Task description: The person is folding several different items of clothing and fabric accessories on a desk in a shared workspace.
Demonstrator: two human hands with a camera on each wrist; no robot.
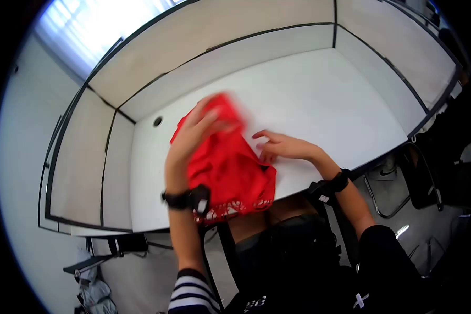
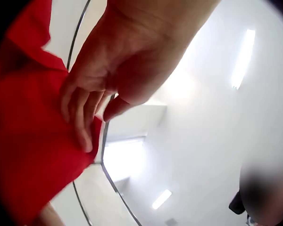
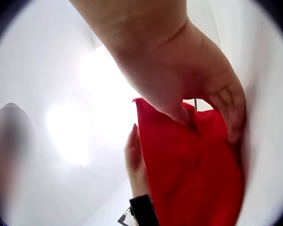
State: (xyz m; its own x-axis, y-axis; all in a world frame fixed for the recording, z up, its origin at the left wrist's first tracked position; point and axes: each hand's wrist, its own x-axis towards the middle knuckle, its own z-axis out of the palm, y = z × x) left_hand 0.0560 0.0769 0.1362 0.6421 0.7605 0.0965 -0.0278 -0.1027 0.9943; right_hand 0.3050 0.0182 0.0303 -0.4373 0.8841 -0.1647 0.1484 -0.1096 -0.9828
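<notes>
A red cloth (image 1: 225,170) lies on the white desk, its near end with a white openwork-like pattern reaching over the front edge. My left hand (image 1: 196,131) is over the far part of the cloth, blurred, beside a raised red flap. In the left wrist view the left fingers (image 2: 82,117) lie against the red fabric, extended, with the thumb apart from them. My right hand (image 1: 285,146) is at the cloth's right side, fingers loosely bent. The right wrist view has the right thumb (image 3: 179,114) apart from the fingers, with red fabric behind the gap.
Low pale partitions (image 1: 235,49) with dark frames surround the desk (image 1: 319,99) at the back and sides. A round dark cable hole (image 1: 158,121) is at the far left. Chairs (image 1: 403,172) stand to the right, and a grey bag-like bundle (image 1: 94,288) is on the floor at left.
</notes>
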